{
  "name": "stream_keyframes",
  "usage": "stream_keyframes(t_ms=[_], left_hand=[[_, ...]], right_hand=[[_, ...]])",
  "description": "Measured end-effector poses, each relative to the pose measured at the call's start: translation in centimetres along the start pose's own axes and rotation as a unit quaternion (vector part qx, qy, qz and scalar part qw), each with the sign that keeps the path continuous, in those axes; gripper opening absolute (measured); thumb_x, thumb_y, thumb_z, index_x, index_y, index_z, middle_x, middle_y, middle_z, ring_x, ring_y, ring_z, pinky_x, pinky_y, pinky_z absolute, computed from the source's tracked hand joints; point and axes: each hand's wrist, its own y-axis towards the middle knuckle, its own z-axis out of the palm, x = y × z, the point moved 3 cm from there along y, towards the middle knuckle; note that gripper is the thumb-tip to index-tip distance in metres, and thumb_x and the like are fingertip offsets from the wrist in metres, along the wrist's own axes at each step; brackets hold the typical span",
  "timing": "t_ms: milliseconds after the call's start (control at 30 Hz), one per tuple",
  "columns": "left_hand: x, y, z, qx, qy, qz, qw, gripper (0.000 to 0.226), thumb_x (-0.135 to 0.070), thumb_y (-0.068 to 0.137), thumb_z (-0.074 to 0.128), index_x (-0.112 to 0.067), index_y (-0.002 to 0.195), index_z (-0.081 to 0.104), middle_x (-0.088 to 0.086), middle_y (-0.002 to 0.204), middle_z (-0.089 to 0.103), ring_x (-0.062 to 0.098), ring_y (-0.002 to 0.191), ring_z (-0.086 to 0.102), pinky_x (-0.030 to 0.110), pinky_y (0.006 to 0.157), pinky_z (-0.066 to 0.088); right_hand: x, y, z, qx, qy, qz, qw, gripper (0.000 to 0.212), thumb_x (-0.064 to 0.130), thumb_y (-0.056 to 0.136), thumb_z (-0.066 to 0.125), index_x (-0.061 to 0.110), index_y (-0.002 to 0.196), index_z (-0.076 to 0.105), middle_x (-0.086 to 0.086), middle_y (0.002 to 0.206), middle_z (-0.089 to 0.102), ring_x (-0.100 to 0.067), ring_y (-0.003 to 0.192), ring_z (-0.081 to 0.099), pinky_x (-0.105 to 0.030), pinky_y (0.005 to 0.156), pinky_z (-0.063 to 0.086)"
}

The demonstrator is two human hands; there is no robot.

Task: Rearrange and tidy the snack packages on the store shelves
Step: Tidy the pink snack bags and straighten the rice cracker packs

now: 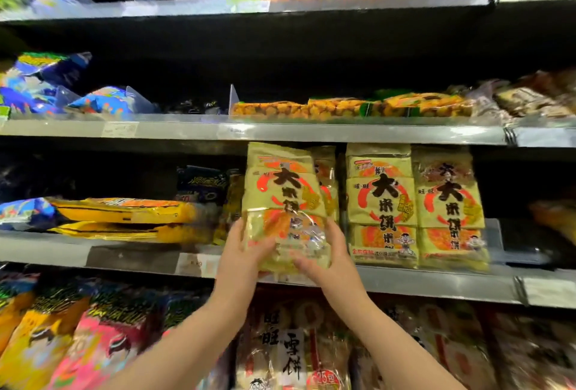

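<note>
A tall yellow-green rice cracker package (282, 190) with large black characters stands upright on the third shelf (436, 283). My left hand (241, 252) grips its lower left edge and my right hand (328, 260) grips its lower right corner, thumbs across the front. Its bottom sits at the shelf's front lip, tilted slightly left. Two matching packages (381, 202) (448, 209) stand upright just to the right. Another like package (327, 177) is partly hidden behind the held one.
Flat yellow bags (124, 212) lie stacked to the left on the same shelf, beside a blue bag (25, 212). Orange packs (343, 107) lie on the shelf above. Pink, yellow and white snack bags (290, 352) fill the shelf below. A dark gap opens at far right.
</note>
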Motion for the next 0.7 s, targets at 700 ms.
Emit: stream_keyframes(t_ms=[700], left_hand=[[8.1, -3.2, 26.1, 0.245, 0.22, 0.063, 0.942, 0.094, -0.038, 0.084, 0.064, -0.034, 0.148, -0.005, -0.004, 0.148, 0.024, 0.005, 0.123, 0.033, 0.027, 0.108, 0.028]], right_hand=[[-4.9, -6.0, -25.9, -0.096, -0.19, 0.014, 0.977, 0.08, 0.023, 0.06, 0.087, 0.055, 0.114, 0.036, 0.021, 0.115, 0.055, 0.013, 0.104, 0.053, -0.011, 0.086, 0.047]])
